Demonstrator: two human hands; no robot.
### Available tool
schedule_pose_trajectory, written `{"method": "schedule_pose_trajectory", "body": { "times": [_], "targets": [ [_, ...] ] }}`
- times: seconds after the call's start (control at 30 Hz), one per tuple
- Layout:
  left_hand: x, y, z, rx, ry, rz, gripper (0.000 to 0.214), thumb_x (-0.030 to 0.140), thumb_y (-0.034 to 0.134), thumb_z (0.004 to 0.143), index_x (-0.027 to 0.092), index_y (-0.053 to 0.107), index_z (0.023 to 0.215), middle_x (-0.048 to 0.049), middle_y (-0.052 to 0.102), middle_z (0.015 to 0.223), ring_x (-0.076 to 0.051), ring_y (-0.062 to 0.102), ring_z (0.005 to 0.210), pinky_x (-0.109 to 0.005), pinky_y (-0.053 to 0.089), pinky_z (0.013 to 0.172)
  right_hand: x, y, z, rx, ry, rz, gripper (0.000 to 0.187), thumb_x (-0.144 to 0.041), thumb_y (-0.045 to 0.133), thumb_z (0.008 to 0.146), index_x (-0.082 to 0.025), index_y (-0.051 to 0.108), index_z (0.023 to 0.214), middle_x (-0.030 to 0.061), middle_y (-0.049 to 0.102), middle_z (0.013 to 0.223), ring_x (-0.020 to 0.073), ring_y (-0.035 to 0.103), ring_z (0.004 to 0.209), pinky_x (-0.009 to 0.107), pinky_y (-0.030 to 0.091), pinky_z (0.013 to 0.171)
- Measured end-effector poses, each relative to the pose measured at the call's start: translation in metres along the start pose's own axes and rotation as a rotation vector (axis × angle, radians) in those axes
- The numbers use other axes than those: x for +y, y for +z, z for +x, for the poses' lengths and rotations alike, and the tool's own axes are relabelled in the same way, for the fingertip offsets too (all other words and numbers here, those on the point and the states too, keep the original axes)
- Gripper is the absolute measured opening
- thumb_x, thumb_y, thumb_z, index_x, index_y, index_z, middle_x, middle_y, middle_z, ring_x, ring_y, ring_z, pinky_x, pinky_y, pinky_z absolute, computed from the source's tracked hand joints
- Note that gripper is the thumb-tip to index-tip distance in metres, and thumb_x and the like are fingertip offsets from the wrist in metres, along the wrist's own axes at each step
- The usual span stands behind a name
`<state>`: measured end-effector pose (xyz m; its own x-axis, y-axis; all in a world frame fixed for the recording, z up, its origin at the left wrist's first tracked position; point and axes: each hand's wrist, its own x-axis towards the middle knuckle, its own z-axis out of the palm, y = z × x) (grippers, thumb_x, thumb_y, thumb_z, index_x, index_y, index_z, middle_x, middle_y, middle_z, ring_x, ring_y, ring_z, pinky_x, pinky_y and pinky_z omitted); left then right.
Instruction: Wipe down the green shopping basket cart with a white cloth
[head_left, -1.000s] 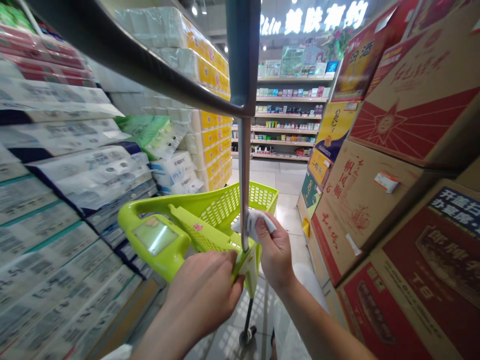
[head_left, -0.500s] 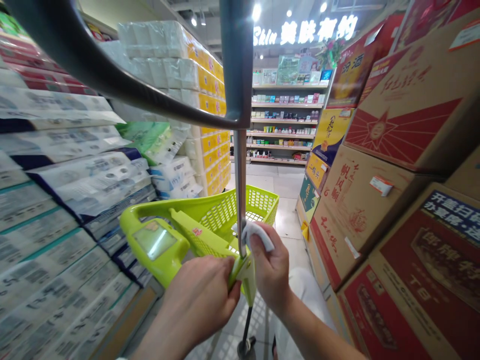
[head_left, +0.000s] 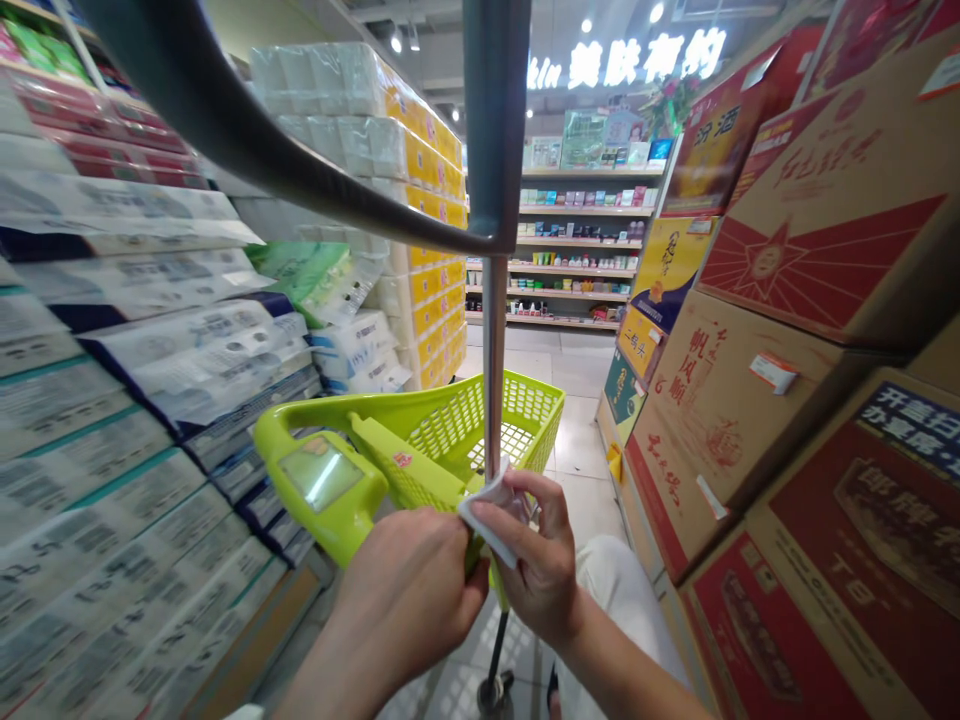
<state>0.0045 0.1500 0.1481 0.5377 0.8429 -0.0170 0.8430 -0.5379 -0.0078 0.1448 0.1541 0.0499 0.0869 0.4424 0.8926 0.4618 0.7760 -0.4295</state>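
A lime-green plastic shopping cart (head_left: pixel 319 410) stands before me, with an upright metal post (head_left: pixel 495 370) at its near corner. My left hand (head_left: pixel 409 575) is closed around the green corner beside the post's foot; its fingertips are partly hidden. In my right hand (head_left: pixel 547 560) is a folded white cloth (head_left: pixel 489 515), pinched between thumb and fingers. The cloth lies against the lower end of the post, just right of my left knuckles. A dark curved handle bar (head_left: pixel 337 195) joins the post higher up, close to the camera.
Packs of tissue paper (head_left: pixel 180 360) are stacked along the left, with yellow-and-white packs (head_left: pixel 435 220) behind. Printed cartons (head_left: pixel 712 400) rise close on the right. Display shelves (head_left: pixel 574 210) stand at the far end. One cart wheel (head_left: pixel 495 692) shows below my hands.
My right hand has slid down the post with the white cloth, from above the corner to right beside my left hand. My left hand keeps its hold. The view has shifted slightly.
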Motion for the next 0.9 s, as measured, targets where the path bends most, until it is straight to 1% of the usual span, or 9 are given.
{"method": "schedule_pose_trajectory", "body": {
  "times": [0.1,0.2,0.27,0.37,0.43,0.5,0.6,0.73,0.9],
  "targets": [
    [0.001,0.0,0.001,-0.003,0.0,0.004,0.028,0.034,0.043,0.086,0.02,0.066,0.084,-0.013,0.073,0.085,-0.032,0.069,0.079,-0.042,0.05,0.07,0.004,-0.001,0.001,-0.021,-0.05,-0.044,0.055,-0.007,0.062,0.084,-0.038,0.059,0.13,0.0083,0.047,0.123,0.0259,0.057,0.113,0.041,0.057,0.088],
    [-0.001,0.001,0.0,0.022,-0.002,-0.02,0.024,0.036,0.045,0.085,0.022,0.064,0.084,-0.0107,0.072,0.082,-0.031,0.069,0.076,-0.041,0.05,0.067,0.003,-0.001,0.018,0.039,-0.071,-0.044,0.052,-0.011,0.065,0.084,-0.04,0.06,0.127,0.0071,0.05,0.119,0.0261,0.056,0.114,0.044,0.055,0.092],
    [-0.002,0.002,-0.001,0.028,0.006,-0.034,0.023,0.037,0.045,0.085,0.022,0.062,0.082,-0.0096,0.071,0.08,-0.03,0.068,0.074,-0.04,0.049,0.066,0.001,0.0,0.024,0.058,-0.061,-0.028,0.049,-0.012,0.066,0.084,-0.04,0.063,0.124,0.007,0.052,0.117,0.0265,0.056,0.115,0.044,0.055,0.093],
    [-0.003,0.001,-0.002,0.016,0.005,-0.052,0.021,0.035,0.045,0.085,0.022,0.062,0.083,-0.0094,0.072,0.081,-0.03,0.069,0.076,-0.039,0.049,0.067,-0.002,-0.001,0.016,0.053,-0.002,0.048,0.044,-0.012,0.063,0.086,-0.038,0.065,0.122,0.0073,0.054,0.117,0.0242,0.06,0.109,0.041,0.055,0.089],
    [-0.005,-0.001,-0.003,0.002,0.016,-0.073,0.022,0.034,0.045,0.085,0.022,0.063,0.085,-0.0095,0.072,0.083,-0.03,0.069,0.077,-0.039,0.049,0.068,-0.003,-0.002,0.009,0.059,0.115,0.133,0.037,-0.014,0.059,0.089,-0.033,0.067,0.12,0.0074,0.059,0.114,0.0221,0.062,0.103,0.038,0.054,0.087],
    [-0.007,-0.002,-0.004,-0.001,0.024,-0.093,0.022,0.034,0.045,0.084,0.021,0.063,0.086,-0.0102,0.072,0.085,-0.029,0.068,0.079,-0.038,0.049,0.069,-0.005,-0.002,0.012,0.087,0.324,0.25,0.025,-0.021,0.056,0.093,-0.027,0.069,0.114,0.0067,0.065,0.106,0.0203,0.063,0.097,0.035,0.053,0.085],
    [-0.009,-0.004,-0.006,-0.007,-0.001,-0.102,0.022,0.034,0.047,0.083,0.02,0.064,0.084,-0.0098,0.07,0.081,-0.026,0.068,0.077,-0.033,0.048,0.068,-0.008,0.002,0.042,0.072,0.646,0.517,0.023,-0.037,0.056,0.093,-0.02,0.071,0.094,0.0025,0.066,0.08,0.015,0.061,0.073,0.027,0.052,0.068],
    [-0.013,-0.003,-0.01,-0.02,-0.005,-0.098,0.022,0.037,0.047,0.084,0.022,0.062,0.082,-0.0076,0.068,0.077,-0.023,0.066,0.071,-0.03,0.046,0.064,-0.014,0.008,0.088,0.017,0.756,0.884,0.031,-0.05,0.07,0.08,-0.019,0.068,0.081,-0.0018,0.06,0.067,0.0108,0.053,0.059,0.021,0.046,0.056],
    [-0.015,-0.006,-0.014,0.006,-0.004,-0.097,0.022,0.037,0.045,0.085,0.022,0.062,0.082,-0.0083,0.07,0.083,-0.024,0.066,0.075,-0.032,0.047,0.066,-0.018,0.008,0.104,-0.137,0.898,0.994,0.032,-0.048,0.077,0.071,-0.017,0.066,0.073,-0.0039,0.056,0.058,0.0082,0.047,0.05,0.019,0.041,0.049]
  ]
}}
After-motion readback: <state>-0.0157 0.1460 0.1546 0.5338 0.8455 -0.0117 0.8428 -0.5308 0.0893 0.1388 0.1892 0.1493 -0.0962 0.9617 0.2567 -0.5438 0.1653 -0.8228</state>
